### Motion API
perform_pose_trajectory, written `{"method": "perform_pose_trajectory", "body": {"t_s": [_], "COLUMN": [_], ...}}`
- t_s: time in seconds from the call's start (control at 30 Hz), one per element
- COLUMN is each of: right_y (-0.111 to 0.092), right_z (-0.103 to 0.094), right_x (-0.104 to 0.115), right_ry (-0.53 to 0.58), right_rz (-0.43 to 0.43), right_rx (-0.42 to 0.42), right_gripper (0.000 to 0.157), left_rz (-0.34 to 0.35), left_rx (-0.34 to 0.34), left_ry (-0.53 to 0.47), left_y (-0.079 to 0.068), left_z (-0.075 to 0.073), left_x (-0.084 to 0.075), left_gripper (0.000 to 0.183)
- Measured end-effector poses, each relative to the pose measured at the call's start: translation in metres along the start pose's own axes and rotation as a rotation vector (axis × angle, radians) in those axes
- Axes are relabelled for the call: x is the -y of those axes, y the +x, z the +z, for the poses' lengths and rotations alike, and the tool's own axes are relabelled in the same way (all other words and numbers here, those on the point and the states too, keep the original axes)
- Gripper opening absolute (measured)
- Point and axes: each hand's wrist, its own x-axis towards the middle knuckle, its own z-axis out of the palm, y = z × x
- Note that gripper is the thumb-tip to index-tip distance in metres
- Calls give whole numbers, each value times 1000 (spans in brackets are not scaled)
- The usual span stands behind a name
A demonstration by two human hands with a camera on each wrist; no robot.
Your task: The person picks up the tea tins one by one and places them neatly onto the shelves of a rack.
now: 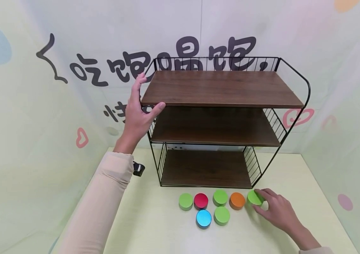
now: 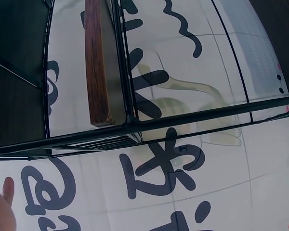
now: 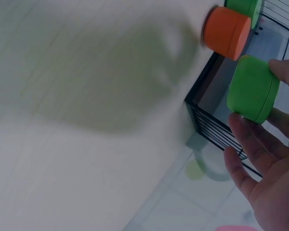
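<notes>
A black wire rack (image 1: 211,105) with three brown wooden shelves stands on the table. At its top left corner my left hand (image 1: 137,116) holds the frame, the thumb at the front edge of the top shelf and the fingers along the side. Little of that hand shows in the left wrist view, where the rack's black rods (image 2: 130,126) cross close by. With thumb and fingers my right hand (image 1: 276,210) pinches a round green tin (image 3: 253,89) near the rack's front right foot. An orange tin (image 1: 237,200) sits just left of it.
In front of the rack are more round tins: a red one (image 1: 201,200), a blue one (image 1: 203,218) and three green ones, including the leftmost (image 1: 185,201). A small black object (image 1: 138,169) lies behind my left sleeve. Printed cloth walls (image 1: 342,88) enclose the table.
</notes>
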Motion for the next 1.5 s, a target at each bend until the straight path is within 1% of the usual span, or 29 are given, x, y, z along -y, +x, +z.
{"method": "perform_pose_trajectory", "body": {"t_s": [0.23,0.43,0.7,1.03,1.5], "right_y": [6,8,14,24,37], "right_z": [-10,-18,-29,-35,-51], "right_x": [6,9,9,13,16], "right_ry": [3,-2,-1,-7,29], "right_rz": [-25,-61,-101,-123,-178], "right_rx": [-44,-78,-132,-157,-191], "right_gripper": [51,51,53,55,51], "left_rz": [-3,-11,-11,-15,-24], "left_rx": [-4,9,8,9,14], "left_ry": [10,24,19,23,48], "left_y": [0,0,0,-1,-1], "left_z": [-1,-2,-2,-2,-2], "left_x": [-1,-1,-2,-1,-1], "left_gripper": [76,77,77,77,81]}}
